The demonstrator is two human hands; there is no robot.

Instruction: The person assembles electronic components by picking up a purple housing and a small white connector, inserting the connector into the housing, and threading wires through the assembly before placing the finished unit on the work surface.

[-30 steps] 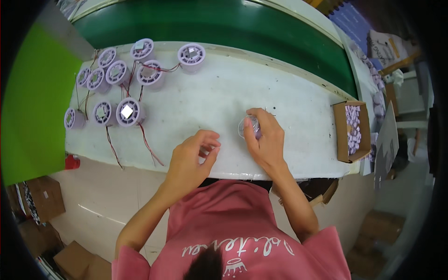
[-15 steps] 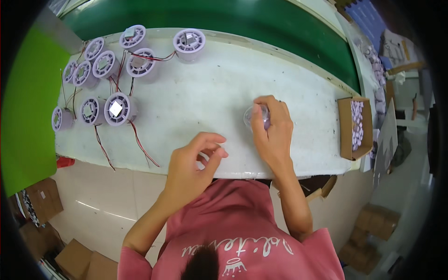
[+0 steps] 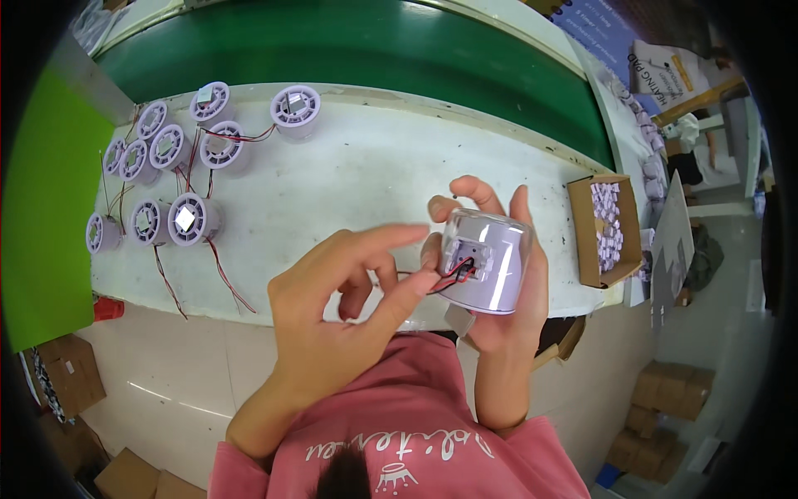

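Observation:
My right hand point(image 3: 532, 249) holds up a lilac cylindrical housing point(image 3: 503, 266) with a clear plastic cover, tilted over the table's front edge, its fingers wrapped behind and around it. From a rectangular recess in its side come red and black wires point(image 3: 455, 274). A small pale square plate point(image 3: 458, 318) shows just below the housing. My left hand point(image 3: 349, 291) is beside it, thumb tip at the wires and index finger stretched toward the cover, slightly blurred. Thumb and index finger are apart.
Several similar lilac housings point(image 3: 195, 220) with trailing wires stand on the white table point(image 3: 349, 183) at the left. An open cardboard box point(image 3: 588, 241) of small lilac-white pieces sits at the right. Behind the table runs a green belt point(image 3: 349, 62). A green panel point(image 3: 50, 191) borders the left.
My right hand has lifted the housing off the table toward me and turned it so its wired side shows. My left hand has moved right, up to the wires.

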